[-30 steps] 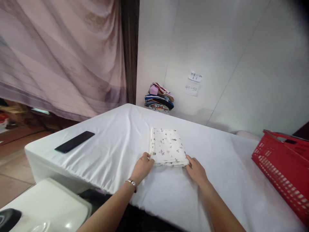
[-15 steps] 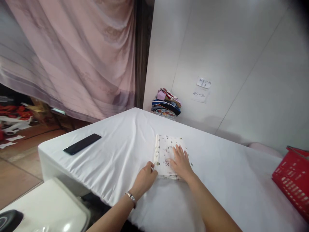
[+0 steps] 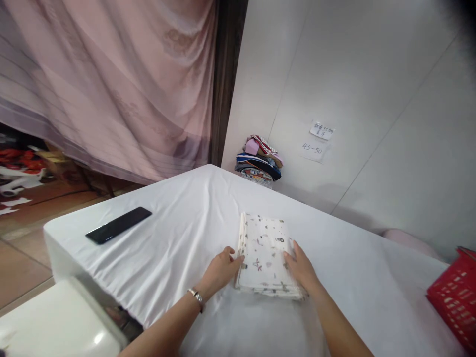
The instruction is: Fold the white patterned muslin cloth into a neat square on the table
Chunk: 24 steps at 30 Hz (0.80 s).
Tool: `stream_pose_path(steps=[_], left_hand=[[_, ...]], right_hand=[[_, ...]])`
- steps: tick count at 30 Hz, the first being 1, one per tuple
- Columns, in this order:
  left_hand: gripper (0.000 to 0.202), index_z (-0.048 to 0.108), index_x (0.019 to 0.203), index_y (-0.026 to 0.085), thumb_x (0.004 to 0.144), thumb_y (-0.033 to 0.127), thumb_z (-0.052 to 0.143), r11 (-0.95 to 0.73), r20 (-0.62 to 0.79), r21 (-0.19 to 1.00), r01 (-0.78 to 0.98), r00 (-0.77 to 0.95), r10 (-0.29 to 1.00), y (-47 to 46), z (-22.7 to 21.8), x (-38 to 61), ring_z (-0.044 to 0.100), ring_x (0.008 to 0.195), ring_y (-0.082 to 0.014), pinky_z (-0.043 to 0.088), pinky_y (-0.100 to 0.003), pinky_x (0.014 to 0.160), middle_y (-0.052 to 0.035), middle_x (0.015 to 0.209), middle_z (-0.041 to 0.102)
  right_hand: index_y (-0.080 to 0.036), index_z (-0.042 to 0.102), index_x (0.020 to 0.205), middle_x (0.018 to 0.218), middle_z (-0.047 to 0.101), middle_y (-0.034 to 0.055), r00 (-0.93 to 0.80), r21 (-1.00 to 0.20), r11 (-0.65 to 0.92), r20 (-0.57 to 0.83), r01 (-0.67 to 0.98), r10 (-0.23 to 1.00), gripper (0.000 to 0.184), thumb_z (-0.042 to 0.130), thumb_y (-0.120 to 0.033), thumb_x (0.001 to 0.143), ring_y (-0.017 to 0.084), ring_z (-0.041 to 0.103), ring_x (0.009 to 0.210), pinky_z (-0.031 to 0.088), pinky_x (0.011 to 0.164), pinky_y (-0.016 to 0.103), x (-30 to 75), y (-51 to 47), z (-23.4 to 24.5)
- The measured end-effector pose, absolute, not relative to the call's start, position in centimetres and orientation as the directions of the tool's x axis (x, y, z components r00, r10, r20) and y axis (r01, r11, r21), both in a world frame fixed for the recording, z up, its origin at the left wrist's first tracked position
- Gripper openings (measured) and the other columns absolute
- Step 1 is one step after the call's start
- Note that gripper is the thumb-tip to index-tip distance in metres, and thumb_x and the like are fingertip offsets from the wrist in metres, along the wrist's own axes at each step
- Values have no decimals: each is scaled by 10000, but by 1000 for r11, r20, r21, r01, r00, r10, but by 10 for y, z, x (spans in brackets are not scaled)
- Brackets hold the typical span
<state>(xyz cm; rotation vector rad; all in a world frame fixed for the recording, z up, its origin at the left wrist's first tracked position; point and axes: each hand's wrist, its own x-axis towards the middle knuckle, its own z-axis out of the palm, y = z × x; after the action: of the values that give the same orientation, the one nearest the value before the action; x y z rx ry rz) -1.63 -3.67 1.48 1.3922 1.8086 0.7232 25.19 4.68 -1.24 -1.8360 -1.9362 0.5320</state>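
A folded white cloth [image 3: 265, 255] with small printed figures lies in stacked layers on the white-covered table. My left hand [image 3: 222, 267], with a metal bracelet at the wrist, grips the cloth's left edge, its thumb on the top layer. At the opposite edge, my right hand [image 3: 302, 267] grips the cloth with the thumb on top; its other fingers are partly hidden along the side.
A dark phone [image 3: 119, 224] lies on the white table cover [image 3: 193, 218] at the left. Folded clothes [image 3: 259, 158] are stacked by the wall beyond the table. A red plastic basket [image 3: 455, 297] stands far right, and a white stool-like surface [image 3: 55, 322] is lower left.
My right hand has gone from lying flat on top of the cloth to its right edge. The left hand stays at the left edge. The view has shifted slightly.
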Motion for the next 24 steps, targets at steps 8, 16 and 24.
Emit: stream_pose_path(steps=[8,16,24], left_hand=[[193,479,950,169,780,261,484,290,-278,859,423,-91,956,-27,-5,14,586,609,-134,418,-231,535,-38,758,633],[285,573,987,187,766,365,538,138,-320,897,420,400,859,-42,10,93,557,510,-107,426,-219,492,-2,720,647],[230,638,919,214,835,250,426,-128,200,726,676,-29,979,28,10,-5,582,765,-137,454,-257,741,-21,941,645]], right_hand=[[-224,324,1408,1276,533,88,-76,-637,52,-11,769,997,740,575,-336,721,240,519,1157,404,962,365,276,73,-19],[-206,567,1219,1267,552,88,-226,-401,276,166,873,960,522,548,-195,698,265,457,1210,320,1039,407,312,140,21],[-222,679,949,968,672,47,-361,-602,375,150,706,921,267,457,-318,836,207,598,910,462,824,345,239,49,14]])
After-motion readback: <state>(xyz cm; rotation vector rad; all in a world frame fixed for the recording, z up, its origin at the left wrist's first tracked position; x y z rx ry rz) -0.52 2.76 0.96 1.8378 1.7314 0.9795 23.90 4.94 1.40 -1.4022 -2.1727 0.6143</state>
